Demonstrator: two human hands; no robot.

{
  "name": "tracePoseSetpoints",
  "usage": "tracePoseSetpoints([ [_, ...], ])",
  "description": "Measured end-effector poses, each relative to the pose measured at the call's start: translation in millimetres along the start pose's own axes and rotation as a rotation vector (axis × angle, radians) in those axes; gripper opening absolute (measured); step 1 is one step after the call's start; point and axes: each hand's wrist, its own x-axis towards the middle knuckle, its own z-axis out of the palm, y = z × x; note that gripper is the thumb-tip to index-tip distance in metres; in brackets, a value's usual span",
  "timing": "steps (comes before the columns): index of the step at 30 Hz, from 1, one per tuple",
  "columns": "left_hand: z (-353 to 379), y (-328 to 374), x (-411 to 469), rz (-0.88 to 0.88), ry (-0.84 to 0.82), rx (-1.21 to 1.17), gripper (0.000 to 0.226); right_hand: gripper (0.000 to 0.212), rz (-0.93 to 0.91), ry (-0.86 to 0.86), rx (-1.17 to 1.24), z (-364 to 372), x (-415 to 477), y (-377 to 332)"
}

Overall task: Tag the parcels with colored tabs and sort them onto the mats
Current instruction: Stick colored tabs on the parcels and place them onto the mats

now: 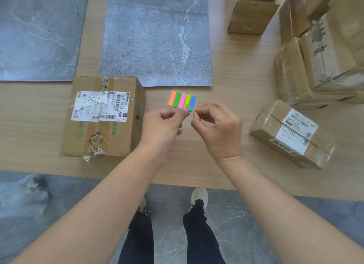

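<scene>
Peeling a tab is the step in hand. The left hand (163,124) pinches the near edge of the tab sheet (181,100), held just above the bench (236,71), with its orange, green, pink, lime and blue strips fanned away from the person. The right hand (216,126) has thumb and forefinger closed on the near end of the lime tab (188,106), which curls up off its backing; the other fingers are tucked in.

No parcel shows a tab yet, so tagging seems barely begun. The large parcel (102,116) lies just left of the hands, its label up and its far edge touching the centre mat (157,37). A small parcel (293,134) sits to the right, and the stacked parcels (319,63) wait at the far right. The left mat (39,33) lies far left.

Next, I judge, the tab must come free without tearing or folding onto itself, then go down flat on a parcel, probably the large one since it is closest. The thin strip will cling to fingertips, so a light pinch at its very end should serve best.
</scene>
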Motion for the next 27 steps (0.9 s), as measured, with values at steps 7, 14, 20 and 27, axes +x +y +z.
tracePoseSetpoints([
  [7, -13.3, 6.8, -18.0, -0.141, -0.004, -0.202, 0.020, 0.003, -0.182, -0.005, 0.004, -7.4, -6.5, -18.5],
  [14, -53.8, 13.8, -41.7, -0.081, -0.038, -0.314, 0.007, 0.003, -0.319, -0.049, -0.012, -6.5, -13.2, -63.8],
  [20, -128.0, 12.1, -50.7, 0.103, -0.038, -0.238, 0.016, 0.023, -0.205, -0.104, 0.048, 17.2, -43.5, -105.1],
  [27, -239.0, -24.8, -45.9, 0.288, -0.002, 0.070, 0.018, 0.025, -0.169, -0.166, -0.122, 69.0, -81.3, -141.0],
])
